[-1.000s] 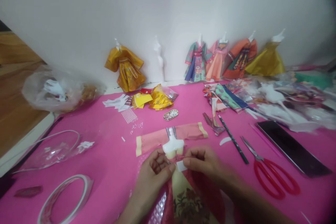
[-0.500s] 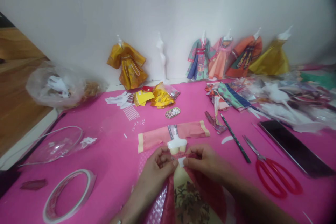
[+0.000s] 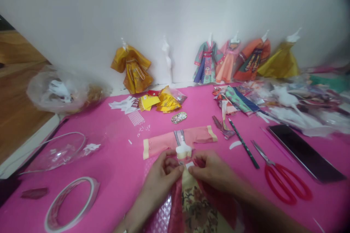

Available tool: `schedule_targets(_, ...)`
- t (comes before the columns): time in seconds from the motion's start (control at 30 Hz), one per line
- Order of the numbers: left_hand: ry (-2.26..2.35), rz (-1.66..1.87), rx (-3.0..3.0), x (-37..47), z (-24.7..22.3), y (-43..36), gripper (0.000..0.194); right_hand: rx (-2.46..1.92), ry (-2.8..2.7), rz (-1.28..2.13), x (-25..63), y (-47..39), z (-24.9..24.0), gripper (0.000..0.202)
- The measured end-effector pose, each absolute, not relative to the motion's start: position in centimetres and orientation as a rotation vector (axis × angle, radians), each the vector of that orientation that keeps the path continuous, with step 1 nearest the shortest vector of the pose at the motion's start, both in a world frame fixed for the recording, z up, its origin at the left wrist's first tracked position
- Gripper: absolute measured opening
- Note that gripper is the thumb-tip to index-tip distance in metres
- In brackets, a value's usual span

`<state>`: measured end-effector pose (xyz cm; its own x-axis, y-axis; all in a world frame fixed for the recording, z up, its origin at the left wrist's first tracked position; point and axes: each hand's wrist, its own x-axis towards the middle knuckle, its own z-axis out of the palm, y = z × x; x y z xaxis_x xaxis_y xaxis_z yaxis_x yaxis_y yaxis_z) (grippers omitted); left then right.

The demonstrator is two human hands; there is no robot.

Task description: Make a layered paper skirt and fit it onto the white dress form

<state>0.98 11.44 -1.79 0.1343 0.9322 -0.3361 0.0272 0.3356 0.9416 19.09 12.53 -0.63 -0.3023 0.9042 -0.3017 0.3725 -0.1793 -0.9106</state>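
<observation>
Near the front of the pink tabletop, my left hand and my right hand pinch the waist of a red and cream patterned doll skirt. A small white piece shows at the waist between my fingertips. Just above the skirt is the white upper body of a doll form, with cream cloth over its chest; its lower part is hidden. Behind it, a pink doll jacket with cream cuffs lies spread out flat.
A tape roll lies at left. On the right are red-handled scissors, a dark pencil and a phone. Dressed doll forms, including a gold-robed one, lean on the wall. Bagged fabric scraps pile at right.
The right fingertips have shifted slightly left at the waist, covering more of the small white piece. Both hands keep their pinch. The whole view has shifted slightly.
</observation>
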Motion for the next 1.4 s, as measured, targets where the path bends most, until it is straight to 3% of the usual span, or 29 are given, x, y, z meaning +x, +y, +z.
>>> schedule_targets(0.23, 1.346, 0.938, 1.270, 0.6, -1.4, 11.3, 0.015, -1.470, -1.664, 1.470, 19.0, 12.4, -0.3, 0.015)
schedule_targets(0.7, 1.111, 0.804, 1.063, 0.6, -2.6, 11.3, 0.026, -1.338, -1.725, 1.494, 19.5, 12.5, -0.1, 0.023)
schedule_targets(0.9, 1.134, 0.767, 1.059, 1.0, -1.4, 11.1, 0.031, -1.327, -1.634, 1.564, 19.7, 12.6, -0.3, 0.012)
schedule_targets(1.07, 1.137, 0.769, 1.129, 1.2, -0.2, 10.8, 0.022, -1.290, -1.593, 1.599, 19.7, 12.7, -0.6, 0.012)
schedule_targets(1.4, 1.142, 0.756, 1.071, 1.2, -0.7, 10.9, 0.030, -1.288, -1.610, 1.612, 19.7, 12.7, -0.6, 0.008)
